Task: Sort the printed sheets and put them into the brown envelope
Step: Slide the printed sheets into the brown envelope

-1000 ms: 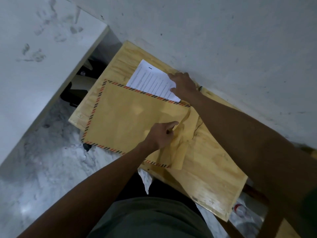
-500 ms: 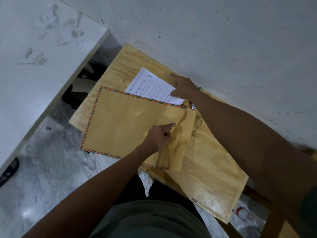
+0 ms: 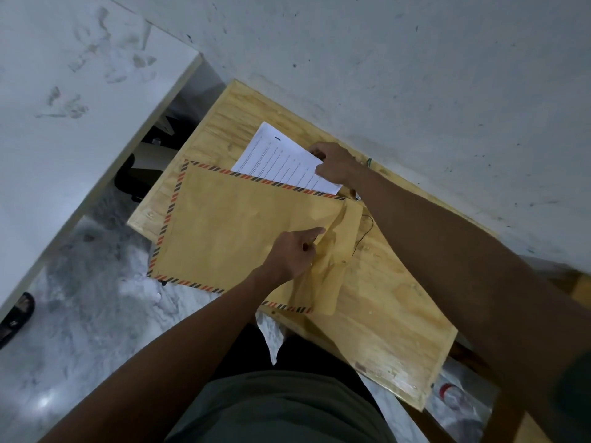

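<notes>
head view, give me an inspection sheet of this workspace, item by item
surface: small wooden table set against a scuffed white wall; its right half is bare.
job's things: brown envelope with striped border lies flat, flap open and creased at its right end; printed sheets lie beyond it, partly under its far edge, not inside.
clutter: nothing seen on the table.
grippers: left hand at the envelope mouth, forefinger out; right hand on the sheets' right corner.
cables: thin dark wire curling beside the flap.
surroundings: white board on the left, marble-look floor, a sandal, a plastic bottle below the table.
</notes>
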